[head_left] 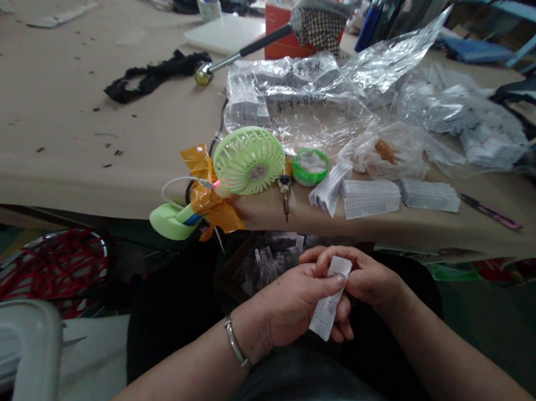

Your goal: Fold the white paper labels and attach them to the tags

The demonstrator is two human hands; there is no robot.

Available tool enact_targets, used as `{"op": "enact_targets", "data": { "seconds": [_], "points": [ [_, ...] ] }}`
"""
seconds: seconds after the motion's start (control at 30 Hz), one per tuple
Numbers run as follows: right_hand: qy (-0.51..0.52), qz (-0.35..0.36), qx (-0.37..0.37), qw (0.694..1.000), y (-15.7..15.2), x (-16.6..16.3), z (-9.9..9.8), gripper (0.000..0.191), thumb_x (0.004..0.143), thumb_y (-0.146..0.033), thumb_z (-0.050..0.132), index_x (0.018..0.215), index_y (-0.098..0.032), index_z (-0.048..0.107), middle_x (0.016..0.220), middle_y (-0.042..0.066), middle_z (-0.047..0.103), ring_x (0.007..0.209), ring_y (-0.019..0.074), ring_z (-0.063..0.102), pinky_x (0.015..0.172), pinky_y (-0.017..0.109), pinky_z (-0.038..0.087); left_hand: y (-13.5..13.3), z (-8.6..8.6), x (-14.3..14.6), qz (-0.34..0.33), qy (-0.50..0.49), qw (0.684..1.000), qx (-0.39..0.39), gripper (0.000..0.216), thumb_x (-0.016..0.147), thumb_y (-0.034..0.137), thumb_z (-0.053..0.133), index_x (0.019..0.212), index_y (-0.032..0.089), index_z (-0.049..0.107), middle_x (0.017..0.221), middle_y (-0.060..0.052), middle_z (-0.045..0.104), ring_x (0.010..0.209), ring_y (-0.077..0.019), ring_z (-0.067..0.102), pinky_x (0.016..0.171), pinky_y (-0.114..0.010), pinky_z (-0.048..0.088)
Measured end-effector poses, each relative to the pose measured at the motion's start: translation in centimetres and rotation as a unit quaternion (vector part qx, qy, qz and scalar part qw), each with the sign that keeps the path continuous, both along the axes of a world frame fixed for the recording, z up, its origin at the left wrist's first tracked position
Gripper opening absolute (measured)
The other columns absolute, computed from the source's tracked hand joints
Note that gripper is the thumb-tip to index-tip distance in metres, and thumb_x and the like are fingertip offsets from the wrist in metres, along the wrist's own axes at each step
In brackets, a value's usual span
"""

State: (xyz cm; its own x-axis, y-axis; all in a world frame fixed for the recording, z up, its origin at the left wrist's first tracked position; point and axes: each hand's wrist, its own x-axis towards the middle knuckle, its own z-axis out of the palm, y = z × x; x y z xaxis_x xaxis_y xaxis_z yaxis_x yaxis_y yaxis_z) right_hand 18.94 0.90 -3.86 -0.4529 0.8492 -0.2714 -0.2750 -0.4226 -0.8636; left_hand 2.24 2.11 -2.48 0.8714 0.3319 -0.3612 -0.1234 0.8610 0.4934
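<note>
My left hand [294,300], with a silver bracelet on its wrist, pinches a narrow white printed label [326,314] under the thumb. At the label's upper end, my right hand [373,279] has its fingers closed on it too. Both hands are above my lap, in front of the table edge. Whether the label is a single piece or several layers I cannot tell. On the table edge beyond the hands lie stacks of similar printed labels [371,197]. A soldering-iron-like tool [284,192] and a green round tin [311,166] are to their left.
A green fan [250,161] is fixed to the table edge with brown tape [215,211]. Clear plastic bags [307,116] spread behind it. Thread snips [492,212] lie at right. A long-handled tool [243,53] and black cloth [154,77] are further back. A white chair [30,353] stands left.
</note>
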Motion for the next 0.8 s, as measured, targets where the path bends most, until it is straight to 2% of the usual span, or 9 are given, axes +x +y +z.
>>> {"op": "enact_targets", "data": {
  "seconds": [0.1, 0.2, 0.3, 0.37, 0.43, 0.5, 0.57, 0.67, 0.8],
  "points": [
    [0.037, -0.006, -0.032, 0.999, 0.1, -0.7, 0.1, 0.027, 0.058, -0.036, 0.079, 0.075, -0.019, 0.066, 0.118, 0.008, 0.062, 0.103, 0.0264, 0.062, 0.085, 0.039, 0.051, -0.1, -0.2, 0.1, 0.011, 0.011, 1.0, -0.007, 0.024, 0.078, 0.035, 0.064, 0.084, 0.014, 0.056, 0.06, -0.001, 0.059, 0.049, -0.0139, 0.061, 0.046, -0.022, 0.048],
    [0.054, -0.023, -0.038, 0.998, 0.0, -1.1, -0.1, 0.027, 0.06, -0.037, 0.079, 0.073, -0.019, 0.064, 0.115, 0.008, 0.063, 0.102, 0.0246, 0.063, 0.084, 0.037, 0.052, -0.1, -0.2, 0.2, 0.019, 0.019, 1.0, -0.012, 0.024, 0.078, 0.036, 0.063, 0.083, 0.014, 0.055, 0.06, -0.001, 0.059, 0.049, -0.0133, 0.061, 0.045, -0.022, 0.047],
    [0.02, -0.047, -0.005, 0.999, -0.2, -1.1, -0.3, 0.03, 0.066, -0.041, 0.075, 0.085, -0.021, 0.065, 0.112, 0.008, 0.065, 0.099, 0.0228, 0.064, 0.086, 0.038, 0.051, 0.0, 0.1, 0.1, 0.032, 0.038, 0.999, -0.004, 0.024, 0.08, 0.037, 0.061, 0.079, 0.014, 0.054, 0.058, 0.001, 0.056, 0.047, -0.0119, 0.059, 0.045, -0.02, 0.045],
    [-0.062, -0.076, 0.048, 0.994, -0.6, -0.9, -0.2, 0.032, 0.073, -0.04, 0.069, 0.1, -0.024, 0.064, 0.108, 0.006, 0.066, 0.092, 0.0198, 0.065, 0.083, 0.036, 0.052, 0.1, 0.2, -0.1, 0.04, 0.05, 0.998, 0.0, 0.024, 0.081, 0.037, 0.06, 0.078, 0.014, 0.053, 0.057, 0.002, 0.054, 0.047, -0.0109, 0.058, 0.046, -0.02, 0.044],
    [-0.182, -0.11, 0.14, 0.967, -1.0, -0.6, 0.2, 0.033, 0.079, -0.036, 0.063, 0.11, -0.026, 0.061, 0.109, 0.005, 0.065, 0.093, 0.0191, 0.063, 0.086, 0.035, 0.051, 0.1, 0.4, -0.3, 0.049, 0.056, 0.997, 0.002, 0.023, 0.082, 0.037, 0.06, 0.08, 0.015, 0.053, 0.057, 0.002, 0.054, 0.047, -0.0103, 0.058, 0.046, -0.019, 0.045],
    [-0.289, -0.129, 0.249, 0.915, -1.4, -0.4, 0.9, 0.033, 0.082, -0.032, 0.061, 0.114, -0.025, 0.061, 0.115, 0.007, 0.062, 0.104, 0.0214, 0.059, 0.093, 0.036, 0.047, 0.1, 0.4, -0.5, 0.057, 0.058, 0.997, 0.002, 0.022, 0.082, 0.036, 0.06, 0.082, 0.015, 0.053, 0.059, 0.003, 0.054, 0.048, -0.0104, 0.058, 0.047, -0.02, 0.045],
    [-0.353, -0.126, 0.33, 0.866, -1.7, -0.3, 1.5, 0.034, 0.084, -0.029, 0.058, 0.117, -0.024, 0.059, 0.118, 0.008, 0.059, 0.112, 0.0231, 0.055, 0.097, 0.037, 0.044, -0.1, 0.4, -0.7, 0.061, 0.061, 0.996, 0.004, 0.023, 0.082, 0.037, 0.06, 0.08, 0.015, 0.052, 0.059, 0.002, 0.054, 0.048, -0.0105, 0.058, 0.046, -0.02, 0.045],
    [-0.402, -0.109, 0.378, 0.826, -1.9, -0.4, 1.9, 0.034, 0.086, -0.027, 0.055, 0.12, -0.023, 0.057, 0.117, 0.009, 0.059, 0.11, 0.0228, 0.056, 0.096, 0.037, 0.046, -0.3, 0.4, -0.7, 0.064, 0.067, 0.996, 0.007, 0.024, 0.081, 0.038, 0.061, 0.08, 0.015, 0.052, 0.059, 0.002, 0.055, 0.048, -0.0104, 0.058, 0.047, -0.02, 0.045],
    [-0.423, -0.105, 0.395, 0.809, -2.0, -0.8, 1.7, 0.029, 0.088, -0.028, 0.052, 0.116, -0.022, 0.058, 0.113, 0.01, 0.061, 0.105, 0.0223, 0.059, 0.092, 0.036, 0.048, -0.5, 0.5, -0.7, 0.071, 0.078, 0.994, 0.012, 0.025, 0.079, 0.038, 0.064, 0.082, 0.015, 0.053, 0.059, 0.002, 0.055, 0.048, -0.0107, 0.058, 0.046, -0.02, 0.045]
  ]
}}
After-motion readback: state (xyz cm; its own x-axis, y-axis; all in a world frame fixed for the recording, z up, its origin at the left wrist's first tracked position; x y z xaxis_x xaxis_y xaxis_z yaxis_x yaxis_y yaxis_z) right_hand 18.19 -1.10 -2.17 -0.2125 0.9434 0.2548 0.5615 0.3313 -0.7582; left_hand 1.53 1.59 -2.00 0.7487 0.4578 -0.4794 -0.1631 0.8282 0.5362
